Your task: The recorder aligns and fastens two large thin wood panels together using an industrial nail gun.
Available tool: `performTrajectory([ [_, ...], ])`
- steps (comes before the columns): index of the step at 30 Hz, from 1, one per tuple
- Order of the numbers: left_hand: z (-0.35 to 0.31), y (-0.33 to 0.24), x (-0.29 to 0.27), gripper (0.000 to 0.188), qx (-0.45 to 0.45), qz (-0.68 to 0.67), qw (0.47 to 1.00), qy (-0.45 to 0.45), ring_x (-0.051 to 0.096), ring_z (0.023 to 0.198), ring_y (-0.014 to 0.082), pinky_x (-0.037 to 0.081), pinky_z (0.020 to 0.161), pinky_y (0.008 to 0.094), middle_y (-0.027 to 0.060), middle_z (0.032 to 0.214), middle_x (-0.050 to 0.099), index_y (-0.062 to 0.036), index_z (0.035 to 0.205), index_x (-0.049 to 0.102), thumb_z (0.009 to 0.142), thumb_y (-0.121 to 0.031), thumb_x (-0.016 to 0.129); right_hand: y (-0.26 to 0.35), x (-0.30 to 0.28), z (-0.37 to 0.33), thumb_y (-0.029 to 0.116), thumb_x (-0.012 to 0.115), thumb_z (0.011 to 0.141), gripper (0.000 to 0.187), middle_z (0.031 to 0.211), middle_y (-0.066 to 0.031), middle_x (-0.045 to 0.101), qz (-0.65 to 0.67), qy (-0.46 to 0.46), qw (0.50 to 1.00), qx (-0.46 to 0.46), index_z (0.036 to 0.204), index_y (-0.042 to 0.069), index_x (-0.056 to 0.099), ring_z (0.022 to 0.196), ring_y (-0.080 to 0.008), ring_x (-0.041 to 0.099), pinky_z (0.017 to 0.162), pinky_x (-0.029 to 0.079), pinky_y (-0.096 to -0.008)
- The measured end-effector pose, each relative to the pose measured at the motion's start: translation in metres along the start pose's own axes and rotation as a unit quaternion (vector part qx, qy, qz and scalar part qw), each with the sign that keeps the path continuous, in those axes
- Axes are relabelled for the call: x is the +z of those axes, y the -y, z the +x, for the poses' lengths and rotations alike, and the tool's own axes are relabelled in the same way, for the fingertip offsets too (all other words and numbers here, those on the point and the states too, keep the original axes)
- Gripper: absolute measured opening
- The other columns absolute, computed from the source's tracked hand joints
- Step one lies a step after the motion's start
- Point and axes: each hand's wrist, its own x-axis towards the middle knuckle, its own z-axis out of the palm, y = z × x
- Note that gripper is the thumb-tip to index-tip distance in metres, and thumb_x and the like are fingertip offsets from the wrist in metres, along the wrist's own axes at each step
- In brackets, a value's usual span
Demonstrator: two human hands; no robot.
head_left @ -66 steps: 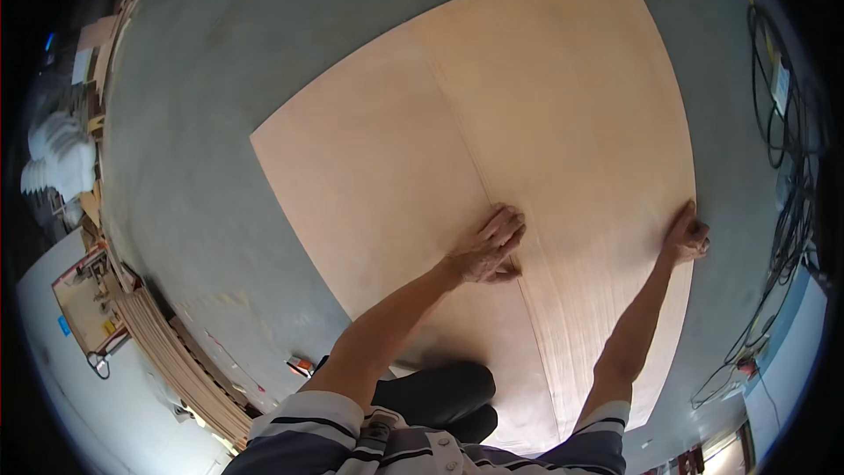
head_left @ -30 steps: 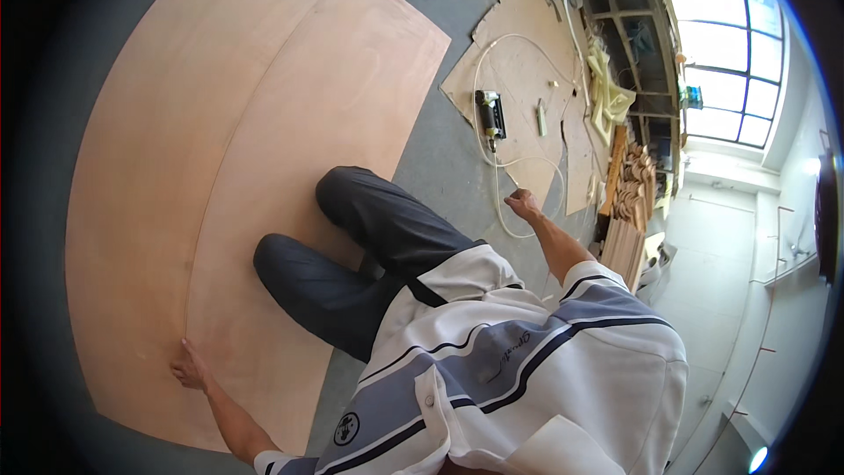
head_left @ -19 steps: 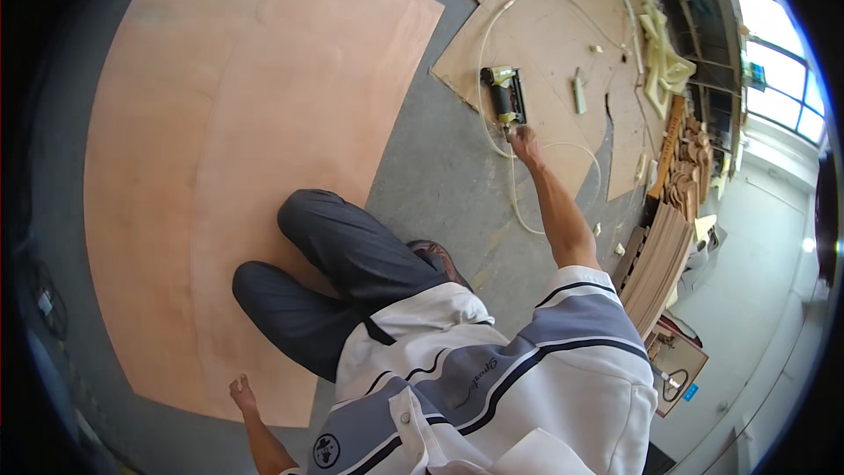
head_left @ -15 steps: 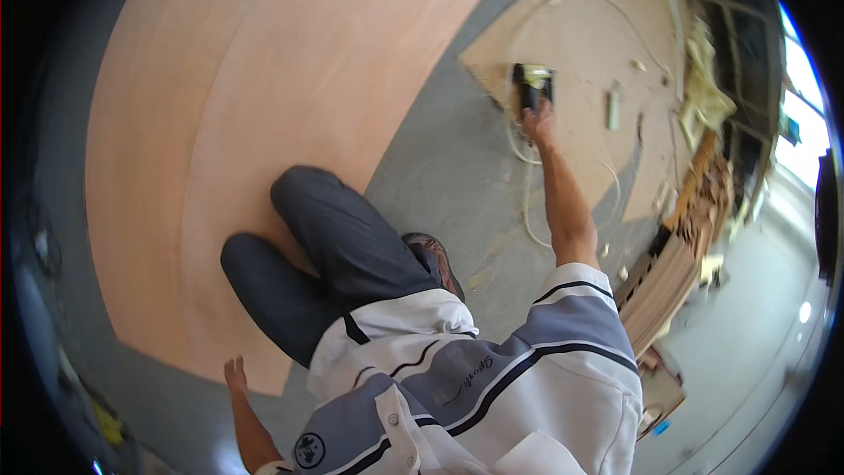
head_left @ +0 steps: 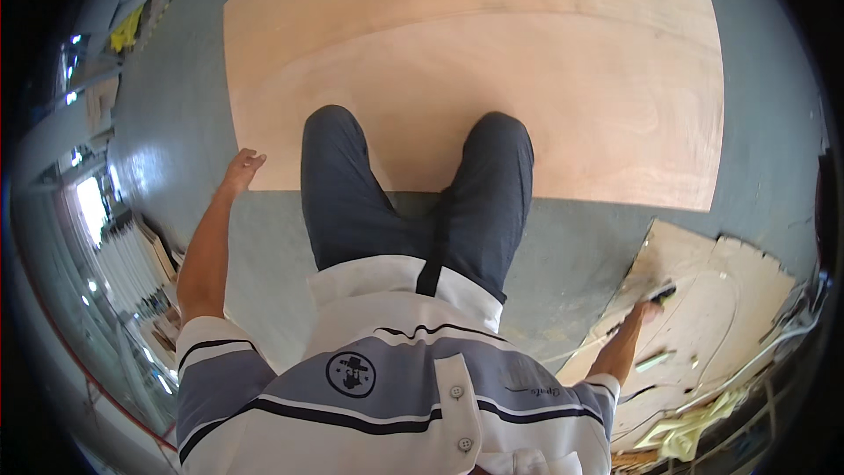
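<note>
While left hand point(head_left: 243, 168), fingers loosely spread, is by the eight-o'clock corner of the wooden panel point(head_left: 492, 70), right hand point(head_left: 651, 310) grips a blurred dark tool point(head_left: 665, 293) at four o'clock.

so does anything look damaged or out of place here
Yes: the thin tan board by the right hand has a ragged edge, unlike the clean-edged large wooden panel. At the picture's lower right, pale yellow material lies crumpled. I see no spill.
</note>
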Motion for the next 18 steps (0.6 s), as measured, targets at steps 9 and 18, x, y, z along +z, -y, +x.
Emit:
performTrajectory([
  [9, -0.054, 0.138, 0.141, 0.064, -0.131, -0.146, 0.976, 0.090, 0.057, 0.110, 0.0283, 0.047, 0.092, 0.0384, 0.0185, 0.120, 0.059, 0.0018, 0.129, 0.050, 0.087, -0.042, 0.069, -0.027, -0.190, 0.058, 0.026, 0.072, 0.065, 0.028, 0.077, -0.0138, 0.067, 0.073, -0.117, 0.955, 0.262, 0.081, 0.005, 0.065, 0.068, -0.0258, 0.067, 0.062, 0.055, -0.0446],
  [18, -0.067, 0.184, 0.202, 0.077, -0.106, 0.033, 0.992, 0.055, 0.046, 0.128, 0.0383, 0.041, 0.104, 0.0450, 0.0255, 0.138, 0.045, -0.0016, 0.141, 0.038, 0.083, -0.040, 0.072, 0.118, -0.337, 0.062, 0.008, 0.080, 0.075, 0.041, 0.098, -0.0124, 0.069, 0.355, -0.384, 0.813, -0.257, 0.110, -0.004, 0.063, 0.083, -0.0231, 0.063, 0.074, 0.054, -0.0406],
])
